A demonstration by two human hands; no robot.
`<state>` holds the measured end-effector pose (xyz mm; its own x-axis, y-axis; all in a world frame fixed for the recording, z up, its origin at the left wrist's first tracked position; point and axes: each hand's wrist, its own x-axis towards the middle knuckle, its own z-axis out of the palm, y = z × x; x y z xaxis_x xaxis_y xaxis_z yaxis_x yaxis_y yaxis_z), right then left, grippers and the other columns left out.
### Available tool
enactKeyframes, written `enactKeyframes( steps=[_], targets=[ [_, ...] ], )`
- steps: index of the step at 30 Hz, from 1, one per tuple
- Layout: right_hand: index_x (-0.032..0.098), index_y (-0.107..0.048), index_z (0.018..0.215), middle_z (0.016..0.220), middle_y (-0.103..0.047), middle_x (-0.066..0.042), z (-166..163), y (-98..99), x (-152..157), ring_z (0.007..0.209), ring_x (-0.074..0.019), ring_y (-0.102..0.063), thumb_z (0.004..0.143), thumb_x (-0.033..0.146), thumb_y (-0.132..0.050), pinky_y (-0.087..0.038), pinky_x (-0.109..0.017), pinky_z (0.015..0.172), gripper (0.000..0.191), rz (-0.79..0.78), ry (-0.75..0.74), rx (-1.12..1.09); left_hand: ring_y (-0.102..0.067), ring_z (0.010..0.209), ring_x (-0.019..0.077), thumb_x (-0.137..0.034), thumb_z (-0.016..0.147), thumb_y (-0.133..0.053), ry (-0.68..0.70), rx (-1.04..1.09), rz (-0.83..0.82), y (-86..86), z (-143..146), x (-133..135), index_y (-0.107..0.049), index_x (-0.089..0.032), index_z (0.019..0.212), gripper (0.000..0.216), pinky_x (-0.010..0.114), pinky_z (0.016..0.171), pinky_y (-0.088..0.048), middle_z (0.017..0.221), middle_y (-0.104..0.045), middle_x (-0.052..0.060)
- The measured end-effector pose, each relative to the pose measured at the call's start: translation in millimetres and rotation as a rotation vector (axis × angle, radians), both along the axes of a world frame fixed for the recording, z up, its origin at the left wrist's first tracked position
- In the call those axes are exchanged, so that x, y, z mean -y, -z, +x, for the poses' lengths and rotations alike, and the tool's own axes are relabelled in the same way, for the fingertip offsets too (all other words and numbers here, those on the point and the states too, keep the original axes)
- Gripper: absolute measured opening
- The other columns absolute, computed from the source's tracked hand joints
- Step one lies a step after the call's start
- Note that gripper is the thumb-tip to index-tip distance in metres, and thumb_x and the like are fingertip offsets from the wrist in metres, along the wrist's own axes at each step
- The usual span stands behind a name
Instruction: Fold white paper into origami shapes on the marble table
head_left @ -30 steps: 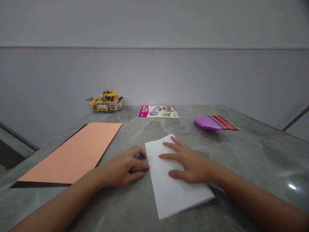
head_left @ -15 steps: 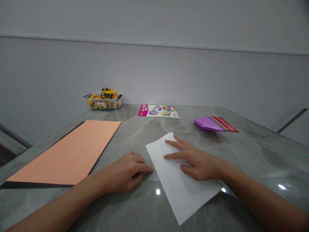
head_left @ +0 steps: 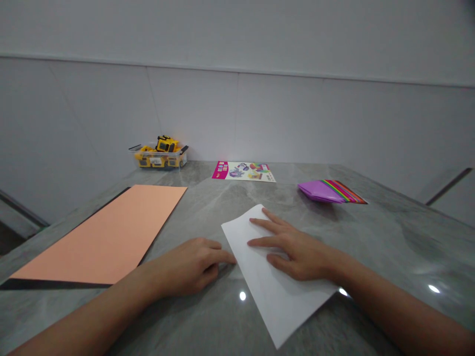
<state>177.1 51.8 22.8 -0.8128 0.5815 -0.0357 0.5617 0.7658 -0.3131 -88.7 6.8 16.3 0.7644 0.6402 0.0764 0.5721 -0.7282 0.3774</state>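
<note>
A white sheet of folded paper (head_left: pixel 274 291) lies on the grey marble table (head_left: pixel 389 237) in front of me. My right hand (head_left: pixel 293 249) rests flat on it, fingers stretched out and pointing left. My left hand (head_left: pixel 193 264) lies on the table just left of the sheet, fingers loosely curled, with the index fingertip touching the paper's left edge. Neither hand grips anything.
An orange sheet on a black backing (head_left: pixel 107 237) lies at the left. At the back stand a clear box with a yellow toy vehicle (head_left: pixel 161 152), a printed colourful leaflet (head_left: pixel 244 171) and a stack of coloured paper with purple on top (head_left: pixel 328 191). A grey wall closes the far side.
The white sheet has turned so its near corner points more to the right. My left hand slid right along its edge; my right hand stayed flat on the paper.
</note>
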Motion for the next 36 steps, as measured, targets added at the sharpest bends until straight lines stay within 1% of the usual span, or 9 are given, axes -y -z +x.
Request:
enactKeyframes(
  steps=[2,6,13,17,22,28,36],
  targets=[
    [0.032,-0.052,0.13,0.152,-0.02,0.0,-0.3,0.3,0.1,0.14,-0.0344,0.002,0.08,0.024,-0.053,-0.012,-0.057,0.11,0.05,0.011,-0.004,0.006,-0.062,0.079,0.0165,-0.002,0.079,-0.046,-0.005,-0.009,-0.002,0.1,-0.5,0.4,-0.054,-0.035,0.124,0.057,0.026,0.072,-0.044,0.092,-0.066,0.001],
    [0.033,-0.051,0.13,0.152,-0.021,0.0,-0.8,0.3,1.3,0.14,-0.0344,0.002,0.082,0.026,-0.053,-0.012,-0.056,0.11,0.049,0.033,0.0,0.023,-0.061,0.08,0.0166,-0.003,0.079,-0.046,-0.009,-0.028,-0.011,-0.1,-1.0,0.1,-0.053,-0.036,0.125,0.057,0.027,0.072,-0.044,0.091,-0.065,0.001],
    [0.035,-0.049,0.132,0.153,-0.017,-0.001,-3.2,-2.2,4.4,0.14,-0.0352,0.001,0.081,0.022,-0.052,-0.014,-0.058,0.109,0.052,0.045,0.006,0.036,-0.061,0.079,0.0165,-0.002,0.079,-0.045,-0.014,-0.039,-0.014,-1.3,-0.9,0.2,-0.052,-0.036,0.126,0.059,0.026,0.07,-0.043,0.091,-0.065,0.001],
    [0.035,-0.049,0.131,0.153,-0.018,-0.002,-4.0,-3.1,5.4,0.14,-0.0342,0.0,0.081,0.021,-0.052,-0.015,-0.056,0.109,0.052,0.069,0.002,0.048,-0.062,0.079,0.0166,-0.002,0.079,-0.045,-0.01,-0.041,-0.008,-1.2,-1.1,-0.1,-0.052,-0.036,0.126,0.058,0.026,0.07,-0.043,0.09,-0.065,0.001],
    [0.035,-0.049,0.131,0.153,-0.019,-0.004,-4.5,-2.3,4.6,0.14,-0.0349,-0.001,0.079,0.02,-0.053,-0.014,-0.057,0.109,0.054,0.083,-0.007,0.049,-0.062,0.079,0.0164,-0.001,0.079,-0.045,-0.008,-0.034,-0.006,-1.5,-1.0,-0.4,-0.052,-0.034,0.126,0.058,0.026,0.07,-0.043,0.091,-0.065,0.002],
    [0.034,-0.051,0.13,0.153,-0.02,-0.003,-4.3,-1.0,4.3,0.14,-0.036,-0.002,0.078,0.019,-0.054,-0.015,-0.059,0.108,0.054,0.083,-0.014,0.032,-0.062,0.079,0.0166,-0.002,0.08,-0.044,-0.009,-0.041,-0.012,-2.9,-1.0,0.5,-0.053,-0.034,0.126,0.057,0.026,0.07,-0.043,0.09,-0.065,0.002],
    [0.035,-0.05,0.131,0.153,-0.019,-0.003,-3.3,-1.4,4.1,0.14,-0.0343,-0.001,0.079,0.02,-0.053,-0.015,-0.056,0.109,0.054,0.093,-0.014,0.033,-0.061,0.079,0.0163,-0.001,0.079,-0.044,-0.004,-0.034,-0.008,-2.2,-1.1,0.7,-0.053,-0.033,0.126,0.057,0.026,0.07,-0.043,0.091,-0.065,0.002]
  ],
)
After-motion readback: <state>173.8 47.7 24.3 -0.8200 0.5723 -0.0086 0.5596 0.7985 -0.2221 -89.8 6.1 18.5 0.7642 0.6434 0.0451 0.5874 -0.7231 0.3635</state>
